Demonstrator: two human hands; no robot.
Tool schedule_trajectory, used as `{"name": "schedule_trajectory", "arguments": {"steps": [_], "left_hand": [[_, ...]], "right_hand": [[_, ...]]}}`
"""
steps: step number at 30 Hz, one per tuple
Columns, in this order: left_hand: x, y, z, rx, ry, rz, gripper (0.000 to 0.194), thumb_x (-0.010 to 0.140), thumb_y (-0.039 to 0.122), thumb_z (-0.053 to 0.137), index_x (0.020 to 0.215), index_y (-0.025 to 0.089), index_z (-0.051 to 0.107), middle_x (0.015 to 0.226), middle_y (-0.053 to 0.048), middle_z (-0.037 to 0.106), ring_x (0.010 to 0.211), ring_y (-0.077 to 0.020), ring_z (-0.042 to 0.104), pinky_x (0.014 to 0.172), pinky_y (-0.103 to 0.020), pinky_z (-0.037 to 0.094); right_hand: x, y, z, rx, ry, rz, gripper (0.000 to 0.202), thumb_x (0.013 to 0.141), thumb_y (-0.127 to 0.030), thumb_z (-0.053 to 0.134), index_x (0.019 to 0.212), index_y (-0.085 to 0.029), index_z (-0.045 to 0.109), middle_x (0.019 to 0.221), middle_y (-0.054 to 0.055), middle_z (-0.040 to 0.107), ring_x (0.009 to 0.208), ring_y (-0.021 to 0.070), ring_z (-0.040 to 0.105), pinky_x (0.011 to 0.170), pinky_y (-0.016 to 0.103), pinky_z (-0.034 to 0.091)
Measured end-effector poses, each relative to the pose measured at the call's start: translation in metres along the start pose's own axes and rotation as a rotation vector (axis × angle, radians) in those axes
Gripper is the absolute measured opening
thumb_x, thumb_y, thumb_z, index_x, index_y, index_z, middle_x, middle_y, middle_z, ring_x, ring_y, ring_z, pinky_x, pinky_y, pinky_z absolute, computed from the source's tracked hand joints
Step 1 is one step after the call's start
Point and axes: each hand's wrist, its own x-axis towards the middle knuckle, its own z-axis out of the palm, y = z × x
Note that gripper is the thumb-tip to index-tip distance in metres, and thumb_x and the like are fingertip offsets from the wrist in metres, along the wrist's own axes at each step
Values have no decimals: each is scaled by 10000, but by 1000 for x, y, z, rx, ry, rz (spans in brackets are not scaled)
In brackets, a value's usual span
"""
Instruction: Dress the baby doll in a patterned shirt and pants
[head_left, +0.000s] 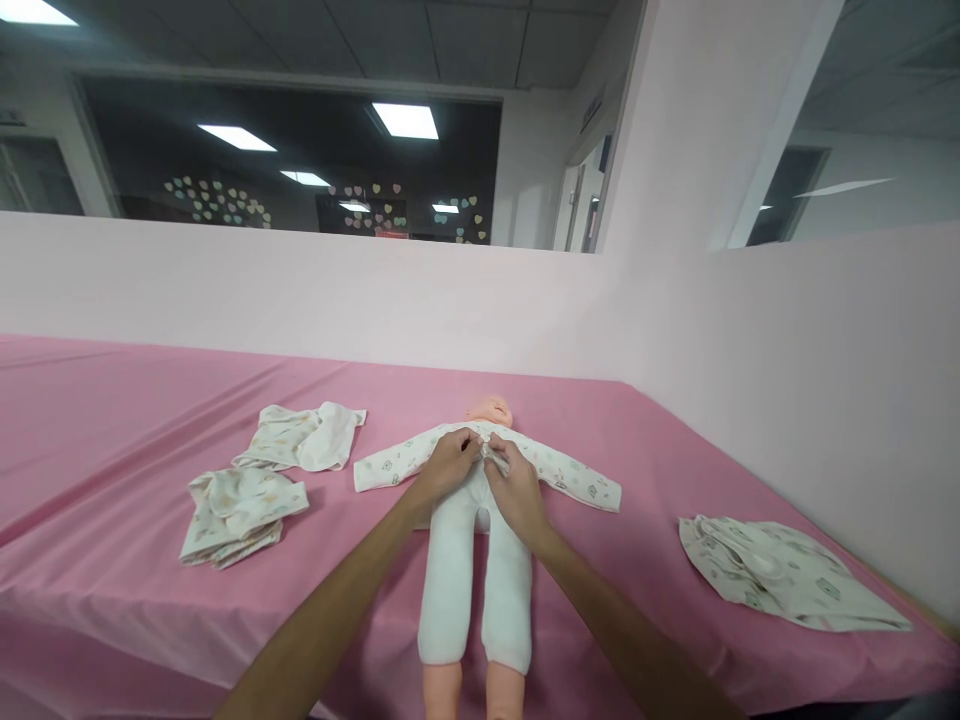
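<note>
A baby doll (491, 411) lies on its back in the middle of the pink-covered table, its feet toward me. White pants (448, 580) cover its legs down to the shins. A white printed baby shirt (577, 474) lies over its chest with both sleeves spread outward. My left hand (451, 462) and my right hand (517, 490) meet at the front of the shirt, fingertips pinching its cloth close together. Whether a fastener sits between the fingers is too small to make out.
Two small piles of folded baby clothes, a nearer pile (241, 512) and a farther pile (304, 437), lie to the left. Another printed garment (787, 575) lies at the right. A pink cloth (112, 440) covers the table, which meets white walls (300, 290) behind and at the right.
</note>
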Motion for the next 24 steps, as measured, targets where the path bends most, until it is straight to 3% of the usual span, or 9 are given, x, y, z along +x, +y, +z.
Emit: {"name": "schedule_trajectory", "arguments": {"steps": [2,6,12,15,18,21,24], "left_hand": [[0,0,0,-10,2,-2,281,882,394,444,747,179,564,727,1,575,675,-143,488,633,-259,394],[-1,0,0,-110,16,-47,269,861,403,471,760,173,564,756,-8,586,695,-139,503,646,-247,412],[0,0,0,-179,4,-95,271,842,389,498,672,177,484,636,38,449,599,-103,401,566,-224,339],[-4,6,-4,-141,-5,-95,256,850,393,488,739,170,551,684,21,510,640,-118,451,602,-236,374],[-20,11,-11,31,-22,-81,224,837,381,512,853,176,601,830,-19,603,758,-159,532,668,-264,415],[-41,9,-20,315,16,-76,171,828,339,514,850,191,597,895,-34,632,807,-186,556,687,-287,412],[-55,1,-26,488,46,-71,170,862,291,452,834,199,593,918,-36,645,810,-188,574,703,-298,412]], "right_hand": [[-1,1,1,-13,22,21,523,856,-238,472,1376,-193,503,1382,89,566,1284,224,520,1084,411,399],[-2,2,2,-114,-27,-42,495,849,-223,463,1332,-175,564,1403,91,546,1331,242,464,1134,424,331],[-3,-1,0,-133,-54,-73,541,857,-226,464,1394,-181,509,1383,85,564,1312,252,476,1109,430,349],[-6,-1,-5,-97,-87,-98,504,864,-235,471,1363,-202,535,1395,73,554,1319,243,465,1108,422,343],[-16,2,-18,-163,-59,-53,474,848,-264,509,1319,-222,549,1301,73,601,1252,254,499,1054,430,381],[-28,5,-33,-301,-61,-46,264,826,-250,533,1066,-227,641,1086,69,637,1073,248,557,925,400,434],[-33,0,-43,-390,-76,-50,74,812,-226,537,838,-226,606,976,60,618,931,228,563,791,360,427]]}}
